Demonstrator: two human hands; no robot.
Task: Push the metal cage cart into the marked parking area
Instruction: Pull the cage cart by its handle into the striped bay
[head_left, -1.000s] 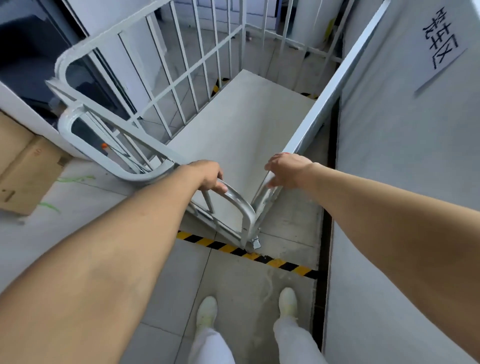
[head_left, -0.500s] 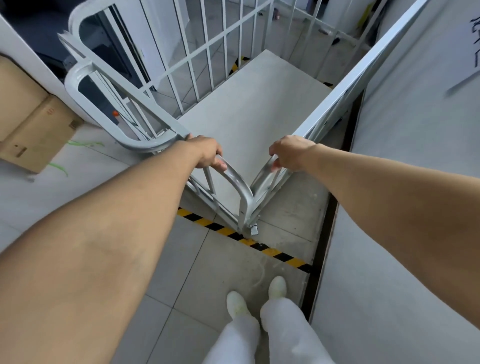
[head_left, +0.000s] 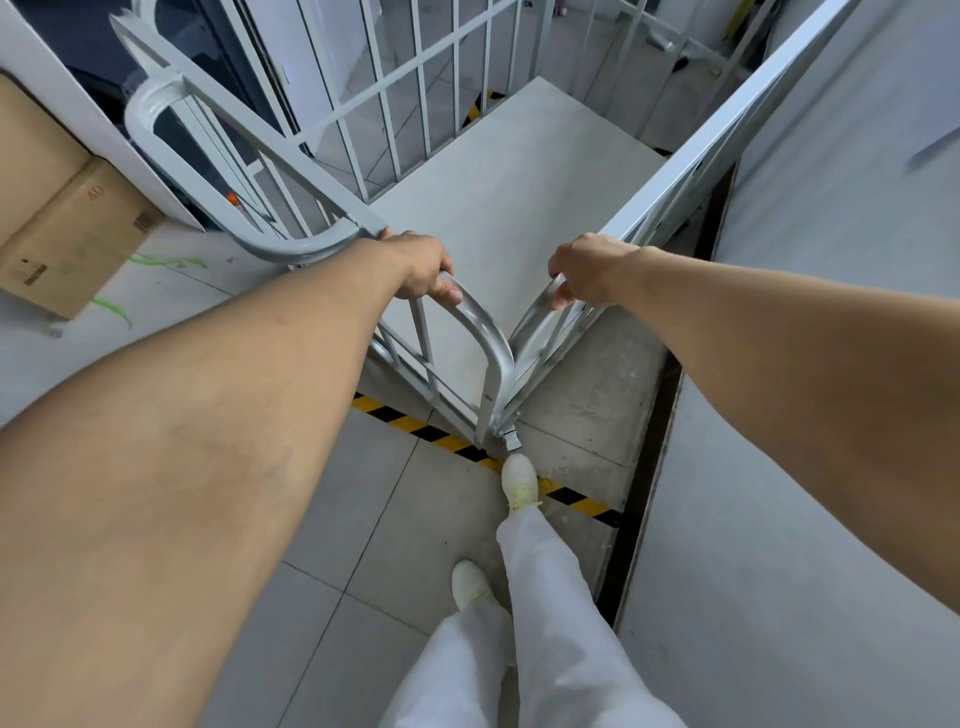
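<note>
Grey floor tiles (head_left: 218, 545) and a pale wall panel (head_left: 831, 156) frame the scene, with a yellow-and-black hazard stripe (head_left: 415, 428) taped across the floor. At the near corner of the metal cage cart (head_left: 519, 208), the left hand (head_left: 421, 262) is closed around the curved top rail of the near side, and the right hand (head_left: 587, 270) is wrapped over the top rail of the side that runs along the wall. Both grips look firm, with the fingers curled under.

Most of the cart already lies beyond the stripe; only its near corner post sits at the line, and the leading white shoe (head_left: 519, 480) is touching the stripe just behind that post. The cart's flat deck is bare; nothing rides inside the barred walls.

To finish well, I judge an even push from both hands is needed, keeping the wall-side rail parallel to the panel so it does not scrape, and keeping the foot clear of the corner caster. A cardboard box (head_left: 62, 228) stands well to the left of the cart; whether anything is in it cannot be told.
</note>
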